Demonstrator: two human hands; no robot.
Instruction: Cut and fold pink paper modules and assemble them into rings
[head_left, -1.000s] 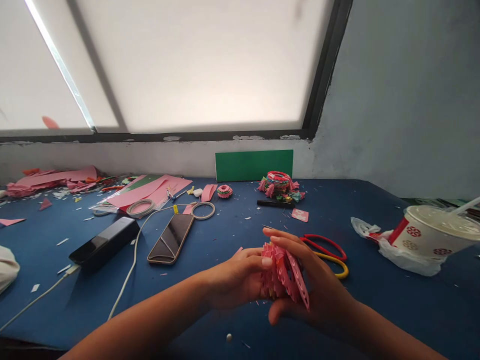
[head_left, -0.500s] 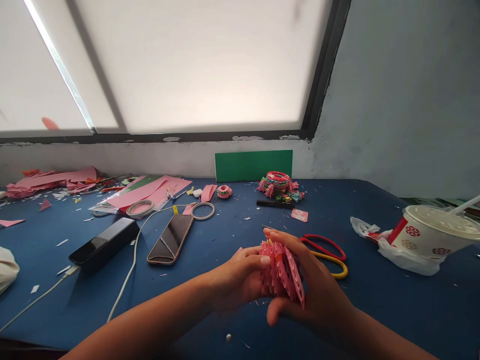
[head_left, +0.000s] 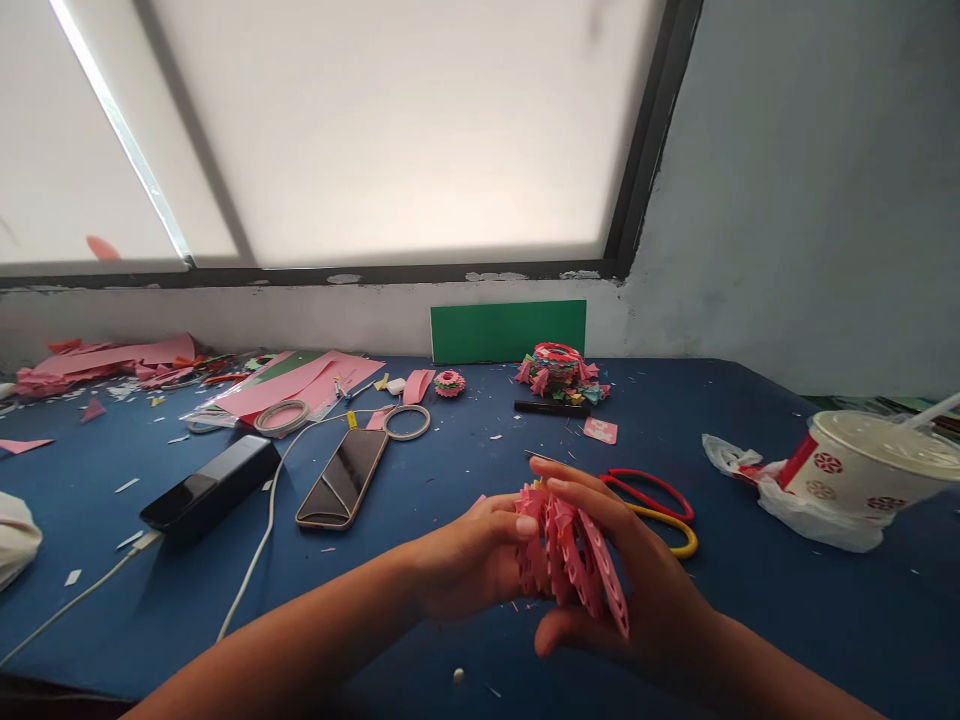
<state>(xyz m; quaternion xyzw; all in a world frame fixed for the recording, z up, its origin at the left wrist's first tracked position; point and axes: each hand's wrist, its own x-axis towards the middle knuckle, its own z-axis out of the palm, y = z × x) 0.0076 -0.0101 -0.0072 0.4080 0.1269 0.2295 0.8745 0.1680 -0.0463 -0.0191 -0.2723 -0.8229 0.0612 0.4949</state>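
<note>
Both my hands hold a stack of pink and red folded paper pieces [head_left: 574, 550] just above the blue table [head_left: 750, 620]. My left hand [head_left: 472, 555] grips the stack from the left, thumb on its near face. My right hand [head_left: 637, 580] cups it from the right, fingers curled over the top edge. The pieces fan out toward me at the lower right.
Red and yellow scissors [head_left: 660, 505] lie just behind my hands. A phone [head_left: 341, 478], a black power bank [head_left: 210, 488] with a white cable, tape rings [head_left: 406, 421], pink paper sheets [head_left: 300, 380], a finished paper ornament [head_left: 559, 370] and a green card [head_left: 508, 330] lie farther back. A lidded paper cup [head_left: 862, 470] stands at the right.
The paper stack has spread wider, its near pieces fanning down and to the right. My hands have stayed in about the same place.
</note>
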